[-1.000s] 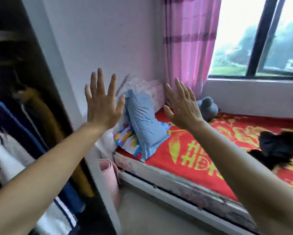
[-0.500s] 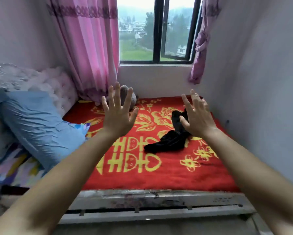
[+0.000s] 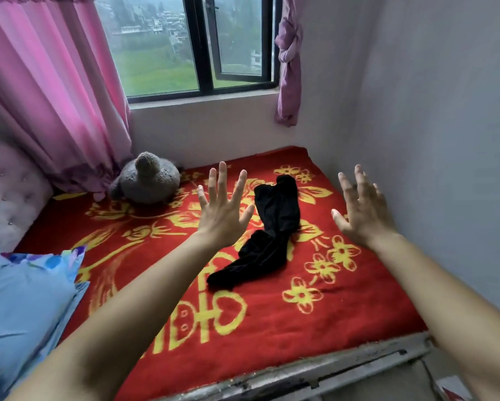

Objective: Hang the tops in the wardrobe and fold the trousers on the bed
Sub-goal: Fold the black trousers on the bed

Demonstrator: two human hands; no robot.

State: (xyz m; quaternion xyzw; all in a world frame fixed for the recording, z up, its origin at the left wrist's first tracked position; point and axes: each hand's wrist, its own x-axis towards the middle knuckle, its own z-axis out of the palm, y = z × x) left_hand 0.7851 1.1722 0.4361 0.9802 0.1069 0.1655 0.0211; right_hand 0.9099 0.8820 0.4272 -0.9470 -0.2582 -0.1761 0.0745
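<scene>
Now the black trousers [image 3: 267, 235] lie nearer; left hand [image 3: 222, 211] and right hand [image 3: 361, 211] hover over them, fingers spread, holding nothing.

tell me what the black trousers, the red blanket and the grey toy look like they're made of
The black trousers: soft cloth, maybe a velvety knit; they slump in limp folds with a faint sheen.
The red blanket: thick fuzzy pile, likely fleece or plush; the fibres blur the edges of the yellow pattern.
The grey toy: curly plush, probably synthetic fur; its surface looks nubbly.
</scene>
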